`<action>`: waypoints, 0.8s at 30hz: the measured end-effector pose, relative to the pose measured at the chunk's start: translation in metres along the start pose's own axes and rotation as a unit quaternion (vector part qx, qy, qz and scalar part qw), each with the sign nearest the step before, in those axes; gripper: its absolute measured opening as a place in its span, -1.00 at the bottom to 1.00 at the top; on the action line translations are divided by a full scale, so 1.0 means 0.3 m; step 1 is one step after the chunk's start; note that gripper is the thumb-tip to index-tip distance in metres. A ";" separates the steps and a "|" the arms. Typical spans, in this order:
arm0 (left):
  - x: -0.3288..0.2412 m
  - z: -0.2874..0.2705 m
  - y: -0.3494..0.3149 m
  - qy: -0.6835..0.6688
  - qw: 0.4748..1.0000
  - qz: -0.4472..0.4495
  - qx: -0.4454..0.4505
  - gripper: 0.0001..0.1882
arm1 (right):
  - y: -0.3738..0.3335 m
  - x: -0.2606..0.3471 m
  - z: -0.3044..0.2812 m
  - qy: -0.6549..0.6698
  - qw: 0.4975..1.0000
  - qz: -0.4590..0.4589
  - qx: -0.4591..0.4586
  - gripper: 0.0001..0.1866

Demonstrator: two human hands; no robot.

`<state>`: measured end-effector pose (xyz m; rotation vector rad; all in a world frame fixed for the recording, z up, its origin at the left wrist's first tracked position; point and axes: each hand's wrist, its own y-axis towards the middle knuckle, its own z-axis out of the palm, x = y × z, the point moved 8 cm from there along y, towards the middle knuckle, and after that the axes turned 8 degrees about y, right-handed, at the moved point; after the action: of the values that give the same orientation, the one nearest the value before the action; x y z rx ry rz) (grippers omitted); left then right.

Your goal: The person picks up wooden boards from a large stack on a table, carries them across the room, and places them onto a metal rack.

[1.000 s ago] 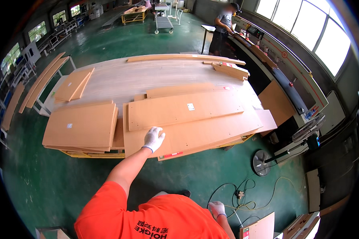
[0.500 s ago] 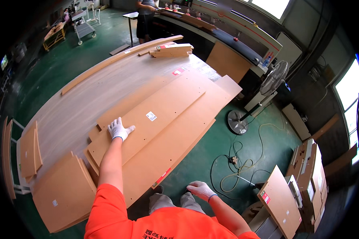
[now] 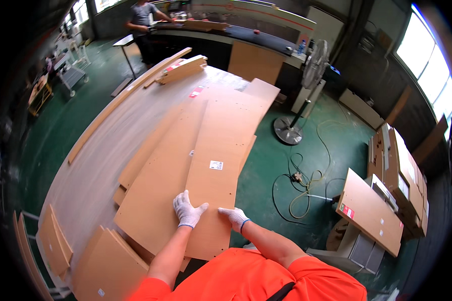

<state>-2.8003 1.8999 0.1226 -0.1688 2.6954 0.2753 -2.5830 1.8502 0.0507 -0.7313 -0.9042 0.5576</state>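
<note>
Contact at Lower Ctr.

We obs. long tan panel [image 3: 218,140], ctr. of frame, atop tan boards [image 3: 155,170]. L hand [image 3: 188,210], lower ctr., rests over panel's L edge, thumb and fingers spread; no grip seen. R hand [image 3: 234,218] touches R edge, fingers together; we can't tell if gripping. Fan [image 3: 314,65] stands upper R.

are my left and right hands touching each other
Apart. The head view shows a strip of the labelled brown panel between the thumb of the left hand and the fingertips of the right hand.
</note>
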 end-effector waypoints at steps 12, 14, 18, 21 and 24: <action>-0.608 0.376 0.160 -0.355 0.895 -0.097 0.251 -0.59 | -0.381 0.381 -0.546 0.006 0.986 -0.166 -0.032 -0.55; -0.839 0.411 0.163 -0.285 0.910 -0.083 0.291 -0.54 | -0.437 0.422 -0.703 0.006 0.983 -0.183 -0.022 -0.52; -1.358 0.582 0.073 -0.247 0.921 0.070 0.293 -0.46 | -0.600 0.461 -1.014 0.056 0.979 -0.194 -0.041 -0.52; -1.767 0.724 -0.029 -0.202 0.907 0.150 0.338 -0.48 | -0.682 0.499 -1.252 0.155 0.955 -0.227 -0.107 -0.55; -2.176 0.886 -0.126 -0.044 0.895 0.260 0.360 -0.36 | -0.708 0.545 -1.502 0.239 0.919 -0.261 -0.171 -0.59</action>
<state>-2.0987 1.9706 0.1559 0.7671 2.5064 -0.5583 -2.0892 1.6840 0.1082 -0.8491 -0.6956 -0.2601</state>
